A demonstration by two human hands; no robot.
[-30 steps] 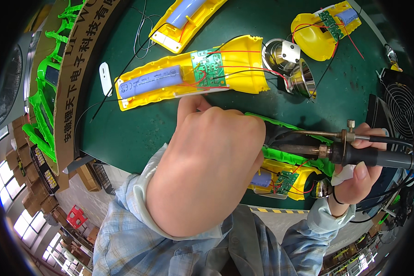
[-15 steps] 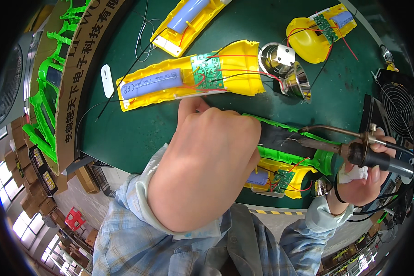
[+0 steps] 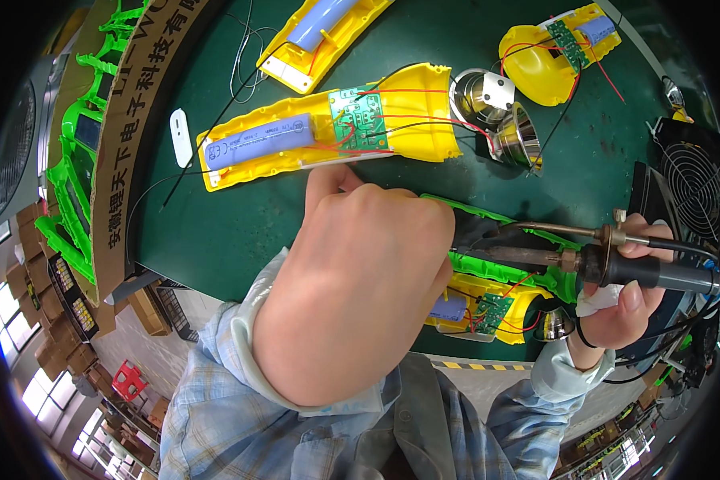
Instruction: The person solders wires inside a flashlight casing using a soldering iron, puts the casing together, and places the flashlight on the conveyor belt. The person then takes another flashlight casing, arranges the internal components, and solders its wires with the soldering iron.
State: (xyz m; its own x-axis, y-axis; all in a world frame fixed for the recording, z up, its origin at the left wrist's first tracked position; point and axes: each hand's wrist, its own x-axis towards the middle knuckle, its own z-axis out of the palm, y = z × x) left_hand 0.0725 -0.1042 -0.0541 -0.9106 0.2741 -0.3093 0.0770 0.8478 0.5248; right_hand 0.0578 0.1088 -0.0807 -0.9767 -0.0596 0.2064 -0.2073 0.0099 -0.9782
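Note:
My right hand (image 3: 626, 316) grips the black handle of a soldering iron (image 3: 644, 272), with a thin curved metal feed tube clamped along it and something white under the fingers. The iron's tip points left into a green plastic casing (image 3: 564, 286) with a dark inside, close by my left hand (image 3: 356, 288). That hand is curled over the casing's left end, its back hiding most fingers and whatever they hold. Just beyond it lies a yellow half shell (image 3: 420, 104) with a blue battery cell (image 3: 260, 142) and a green circuit board (image 3: 358, 120), wired to silver reflectors (image 3: 517, 138).
Another yellow shell (image 3: 528, 308) lies on the near side of the green casing. More yellow shells (image 3: 532, 72) are at the back. A cardboard box (image 3: 128, 176) with green frames borders the left. A black fan (image 3: 690, 178) stands at right, with cables below it.
The soldering iron has shifted slightly left and downward in my right hand, its tip deeper toward my left hand. My left hand has barely moved. The upper yellow shell sits slightly farther left.

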